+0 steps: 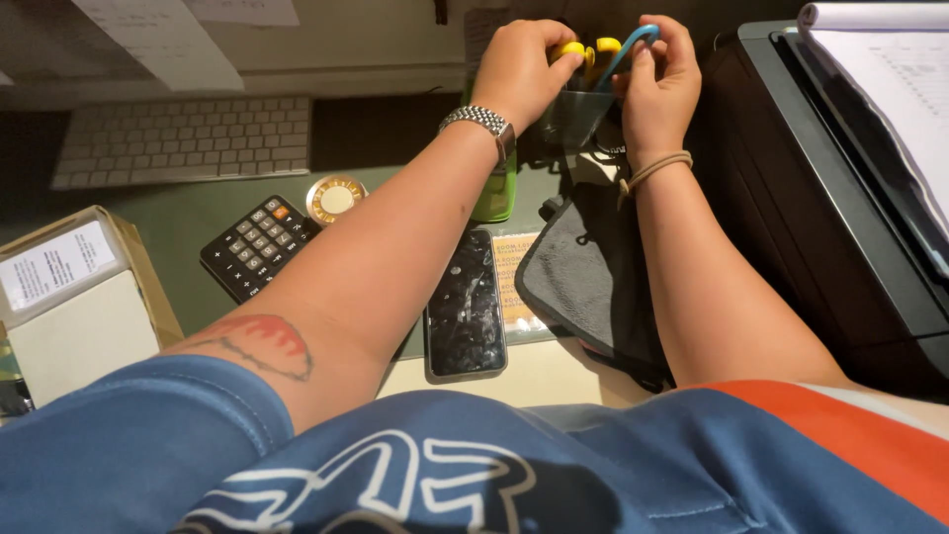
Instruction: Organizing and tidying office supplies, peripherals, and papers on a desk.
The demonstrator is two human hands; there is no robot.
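At the top centre of the frame both your hands meet over a small dark pen cup (573, 119) that stands on the counter (188, 222) just behind a dark pouch (583, 272). Your left hand (519, 69), the one with the metal watch (481, 123), curls its fingers (554, 61) closed around the yellow handles (573, 49) sticking up from the cup. Your right hand (657, 84) pinches the blue loop (625, 51) beside them, thumb and fingertips shut on it. What lies below the handles is hidden inside the cup, so you cannot tell whether these are scissors or some other tool. The handles look like hard, smooth plastic: stiff, light, and likely a little slick, so a grip through or around the loop should serve you better than a pinch on its outer edge. The cup itself seems light and narrow, and will probably tip if you pull sideways; lift straight up and steady its rim. In the lower middle of the frame a phone (465, 307) lies flat near your left forearm, with a calculator (259, 245) and a round gold tin (336, 199) to its left, a keyboard (183, 138) at upper left, and a printer (840, 188) along the right edge.
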